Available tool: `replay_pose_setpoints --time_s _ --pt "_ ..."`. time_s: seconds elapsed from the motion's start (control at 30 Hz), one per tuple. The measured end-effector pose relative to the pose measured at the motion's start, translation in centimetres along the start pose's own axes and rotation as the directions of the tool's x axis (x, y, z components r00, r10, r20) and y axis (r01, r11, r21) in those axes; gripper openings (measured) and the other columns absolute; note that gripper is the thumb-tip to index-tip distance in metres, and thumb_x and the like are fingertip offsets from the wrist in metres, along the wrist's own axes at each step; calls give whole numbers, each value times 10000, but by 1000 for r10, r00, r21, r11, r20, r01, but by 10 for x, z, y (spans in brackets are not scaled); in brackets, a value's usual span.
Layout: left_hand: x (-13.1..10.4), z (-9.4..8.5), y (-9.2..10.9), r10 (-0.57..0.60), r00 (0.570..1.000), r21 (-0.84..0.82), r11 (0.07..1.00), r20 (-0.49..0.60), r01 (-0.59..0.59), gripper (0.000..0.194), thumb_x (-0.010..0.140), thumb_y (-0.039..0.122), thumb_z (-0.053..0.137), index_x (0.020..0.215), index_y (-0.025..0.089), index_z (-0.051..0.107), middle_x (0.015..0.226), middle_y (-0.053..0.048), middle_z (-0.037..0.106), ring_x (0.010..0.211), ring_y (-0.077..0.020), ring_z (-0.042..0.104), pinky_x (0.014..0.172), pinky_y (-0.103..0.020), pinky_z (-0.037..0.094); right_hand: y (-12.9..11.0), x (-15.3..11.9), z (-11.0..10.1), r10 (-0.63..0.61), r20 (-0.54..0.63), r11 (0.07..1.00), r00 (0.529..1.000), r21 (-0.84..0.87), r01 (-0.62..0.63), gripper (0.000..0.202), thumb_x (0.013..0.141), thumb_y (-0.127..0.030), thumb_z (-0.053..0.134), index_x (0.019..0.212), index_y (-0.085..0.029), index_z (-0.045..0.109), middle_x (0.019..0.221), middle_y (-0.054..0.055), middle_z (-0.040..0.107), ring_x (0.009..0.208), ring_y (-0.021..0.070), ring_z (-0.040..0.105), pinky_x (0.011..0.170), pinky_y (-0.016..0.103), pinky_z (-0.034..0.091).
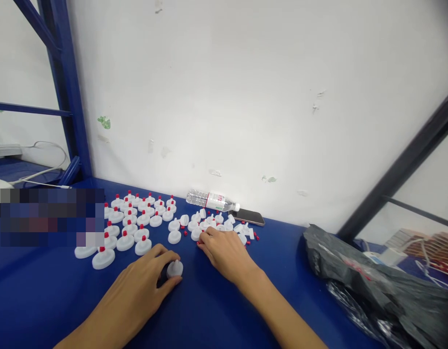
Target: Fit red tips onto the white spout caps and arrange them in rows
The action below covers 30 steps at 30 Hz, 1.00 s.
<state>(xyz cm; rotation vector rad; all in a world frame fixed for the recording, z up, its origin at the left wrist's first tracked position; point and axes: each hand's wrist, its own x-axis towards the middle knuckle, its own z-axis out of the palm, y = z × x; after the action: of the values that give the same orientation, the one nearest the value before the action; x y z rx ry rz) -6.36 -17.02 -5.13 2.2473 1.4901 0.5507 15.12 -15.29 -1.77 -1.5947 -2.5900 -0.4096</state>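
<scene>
Blue bench (198, 310): left hand (151, 271) curled round an untipped white cap (175, 270); right hand (224, 249), fingers bent, contents undeterminable. Apparently tip-fitting; next move likely needs a red tip (182, 227).

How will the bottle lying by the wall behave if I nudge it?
The bottle would probably roll, being round and on its side. Its clear, ridged plastic looks thin, so it may flex when squeezed.

A lid (175, 270) sits between my left fingers (168, 256); capped lids (125, 241) stand beyond them, leftward. Loose lids (174, 237) and small caps (185, 233) lie beyond my right fingers (209, 237), a bottle (216, 201) and phone (251, 216) farther behind, a bag (373, 276) well right.
</scene>
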Motion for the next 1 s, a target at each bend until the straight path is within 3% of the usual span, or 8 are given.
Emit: replay_pose_setpoints --time_s 0.27,0.37,0.53,0.7,1.0 --pt "2 2 -1 9 1000 -12 1000 -17 -9 279 904 300 516 1107 259 702 1070 -29 649 787 -185 634 697 -324 411 -8 -8 -5 58 -100 956 993 294 -26 153 1031 -323 575 1023 -223 691 1001 28 736 844 193 705 666 290 403" --pt "2 3 -2 19 1000 -8 1000 -7 -19 265 909 283 499 1084 253 696 1051 -26 640 774 -179 624 693 -321 399 -14 -13 -7 57 -135 892 989 452 10 122 1016 -311 606 1000 -230 696 1006 4 743 876 169 692 713 277 408" --pt "1 5 -3 22 1000 7 1000 9 -23 211 914 295 492 1021 231 662 991 -23 631 759 -180 612 673 -315 378 -24 -14 -11 91 -163 774 982 632 33 80 991 -302 647 980 -252 710 964 -44 740 735 105 623 695 249 402" --pt "1 3 1 17 1000 24 1000 -7 -17 171 916 281 469 928 221 629 862 -9 613 681 -171 583 635 -305 355 -30 -13 -7 98 -142 745 985 667 22 61 968 -284 672 984 -257 723 948 -40 738 689 100 595 688 247 411" --pt "5 4 -1 13 1000 39 999 -5 -13 159 905 277 495 909 209 638 839 -32 637 704 -205 596 659 -321 369 -33 -12 -3 112 -131 696 985 718 16 71 966 -286 673 977 -261 738 952 -41 749 692 101 610 700 240 456"
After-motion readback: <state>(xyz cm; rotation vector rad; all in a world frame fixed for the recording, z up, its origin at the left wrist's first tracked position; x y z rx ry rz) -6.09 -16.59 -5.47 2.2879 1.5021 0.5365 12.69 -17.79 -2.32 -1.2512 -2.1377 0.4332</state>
